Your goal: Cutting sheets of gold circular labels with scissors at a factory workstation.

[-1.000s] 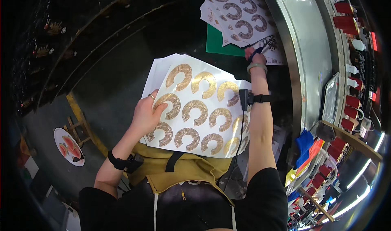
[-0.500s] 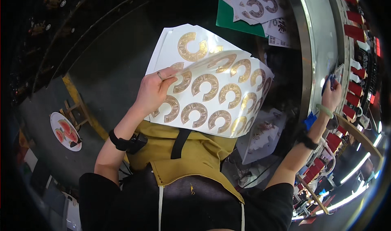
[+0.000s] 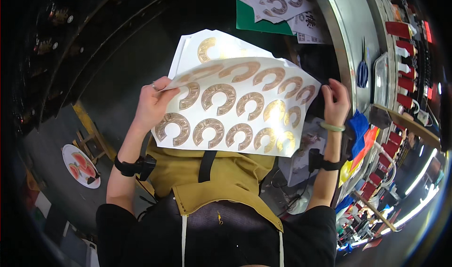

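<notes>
A white sheet [image 3: 221,121] printed with rows of gold and brown open-ring shapes is bowed upward over my lap. My left hand [image 3: 153,104] is closed on its left edge, thumb on top. Beneath its far side lies another white sheet [image 3: 181,55] with similar gold shapes. My right hand [image 3: 336,102] is at the sheet's right corner, thumb and forefinger a little apart; no hold on the paper shows. To the right, blue-handled scissors [image 3: 362,73] rest on the metal ledge.
More printed sheets [image 3: 278,5] lie on a green board [image 3: 263,24] ahead. At right, a metal ledge [image 3: 346,17] carries a clear tray [image 3: 381,76], beside rows of red parts [image 3: 400,29]. A plate [image 3: 70,149] of watermelon slices stands at left. Blue cloth [image 3: 360,130] hangs near my right forearm.
My right hand has let go of the scissors on the ledge and come left to the sheet's corner. My left hand has drawn the sheet slightly left and nearer.
</notes>
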Motion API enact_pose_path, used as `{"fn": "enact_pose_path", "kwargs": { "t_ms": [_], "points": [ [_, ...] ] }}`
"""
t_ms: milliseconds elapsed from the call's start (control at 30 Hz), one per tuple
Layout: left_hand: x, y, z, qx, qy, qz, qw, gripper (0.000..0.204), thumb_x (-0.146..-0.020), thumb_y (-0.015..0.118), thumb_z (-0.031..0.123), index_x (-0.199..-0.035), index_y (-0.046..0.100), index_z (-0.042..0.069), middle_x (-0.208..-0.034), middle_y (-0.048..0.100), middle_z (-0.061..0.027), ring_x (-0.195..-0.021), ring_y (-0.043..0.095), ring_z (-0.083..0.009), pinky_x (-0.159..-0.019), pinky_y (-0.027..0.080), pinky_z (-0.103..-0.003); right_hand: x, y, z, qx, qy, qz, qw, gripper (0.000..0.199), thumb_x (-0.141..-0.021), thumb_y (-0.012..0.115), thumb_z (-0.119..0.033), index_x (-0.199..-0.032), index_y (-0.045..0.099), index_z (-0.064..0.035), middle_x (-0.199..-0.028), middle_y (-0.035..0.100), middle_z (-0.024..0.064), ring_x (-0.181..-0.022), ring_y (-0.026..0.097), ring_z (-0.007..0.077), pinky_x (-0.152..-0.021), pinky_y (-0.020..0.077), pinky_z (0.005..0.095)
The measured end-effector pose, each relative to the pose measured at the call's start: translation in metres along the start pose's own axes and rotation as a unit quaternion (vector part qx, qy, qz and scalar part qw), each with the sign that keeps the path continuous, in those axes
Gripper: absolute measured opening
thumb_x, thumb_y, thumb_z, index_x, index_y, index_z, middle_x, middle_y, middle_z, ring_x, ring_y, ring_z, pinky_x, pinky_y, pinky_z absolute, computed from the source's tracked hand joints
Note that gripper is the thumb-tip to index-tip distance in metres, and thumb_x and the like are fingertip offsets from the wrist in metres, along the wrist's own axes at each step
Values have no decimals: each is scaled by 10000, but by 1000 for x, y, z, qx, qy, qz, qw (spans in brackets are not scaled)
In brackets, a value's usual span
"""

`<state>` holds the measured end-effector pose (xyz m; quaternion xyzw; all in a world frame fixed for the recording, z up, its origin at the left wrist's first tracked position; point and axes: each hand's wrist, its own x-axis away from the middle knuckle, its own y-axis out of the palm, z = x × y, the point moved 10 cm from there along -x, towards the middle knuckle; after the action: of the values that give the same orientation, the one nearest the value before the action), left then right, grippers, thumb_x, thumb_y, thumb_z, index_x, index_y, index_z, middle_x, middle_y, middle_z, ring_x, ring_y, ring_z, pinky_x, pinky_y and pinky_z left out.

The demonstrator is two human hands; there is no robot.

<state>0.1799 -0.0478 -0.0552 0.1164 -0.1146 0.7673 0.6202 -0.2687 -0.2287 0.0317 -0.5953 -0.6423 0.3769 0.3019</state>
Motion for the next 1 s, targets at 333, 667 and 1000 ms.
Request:
{"fn": "enact_pose_path", "kwargs": {
  "t_ms": [333, 667, 1000],
  "points": [
    [2, 22, 5, -246, -5, -45, 968, 383, -871, 639, 128, -1185, 562, -78, -809, 674, -180, -737, 664, -287, -719, 519, -369, 132, 110, 165, -289, 392, -168, 857, 908, -814, 757, -310, -1437, 231, 89, -1165, 599, 161, -1016, 583, 188, -840, 469, 296],
    [-40, 23, 7, -355, -28, 39, 934, 1037, -631, 847, 216, -1440, 252, -40, -1317, 475, -257, -1208, 500, -331, -1041, 404, -368, 146, 139, 199, -385, 452, -159, 789, 675, -830, 748, -243, -1328, 411, 65, -1079, 631, 100, -931, 608, 171, -790, 473, 272],
    [-69, -5, -16, -88, -131, 1, 987, 523, -776, 734, 84, -1212, 483, -58, -1080, 639, -153, -896, 659, -166, -735, 544, -271, 136, 111, 116, -354, 329, -119, 867, 568, -801, 699, -11, -1297, 423, 16, -1013, 651, 100, -844, 635, 150, -713, 517, 273]
  ]
}}
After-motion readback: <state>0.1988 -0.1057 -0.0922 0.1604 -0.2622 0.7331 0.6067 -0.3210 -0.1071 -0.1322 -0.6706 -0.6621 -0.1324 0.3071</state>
